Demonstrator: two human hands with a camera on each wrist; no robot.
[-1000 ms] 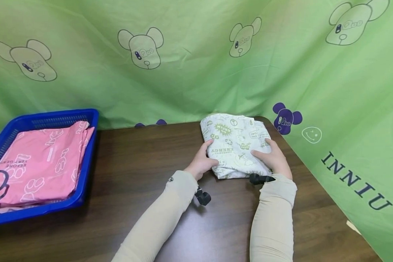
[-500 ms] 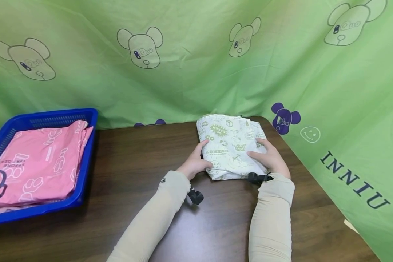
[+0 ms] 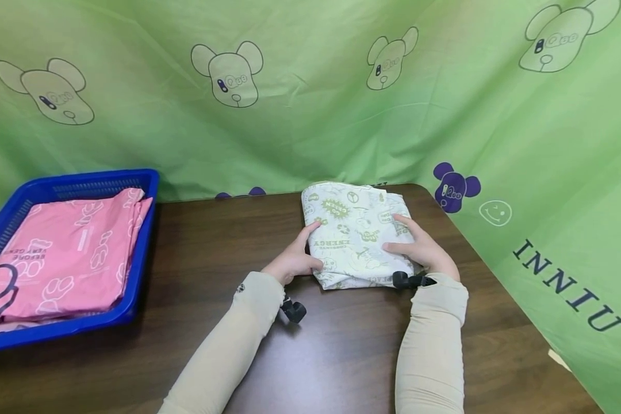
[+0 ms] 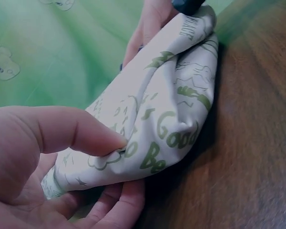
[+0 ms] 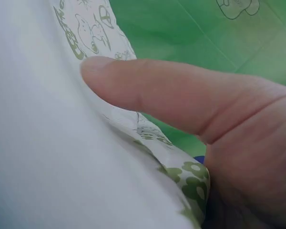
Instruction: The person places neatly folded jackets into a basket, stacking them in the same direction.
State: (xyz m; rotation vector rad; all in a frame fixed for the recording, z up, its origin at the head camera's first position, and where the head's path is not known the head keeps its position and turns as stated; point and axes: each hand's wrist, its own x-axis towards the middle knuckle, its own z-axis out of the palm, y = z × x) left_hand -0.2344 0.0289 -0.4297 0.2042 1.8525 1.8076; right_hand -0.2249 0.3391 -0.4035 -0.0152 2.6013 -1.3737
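Green cartoon cloth [image 3: 300, 138] is hanging behind a brown wooden table [image 3: 222, 247]; the left hand [image 3: 293, 260] and right hand [image 3: 425, 248] are gripping folded white-and-green fabric [image 3: 349, 230], likely keeping it tidy.

Both of the person's arms are in long cream sleeves [image 3: 428, 362], lightly creased, with wide cuffs [image 3: 441, 302], a small dark emblem [image 3: 241, 287] I can't quite read from here on the left one, and a stubby black camera [image 3: 294, 311] jutting at each wrist.
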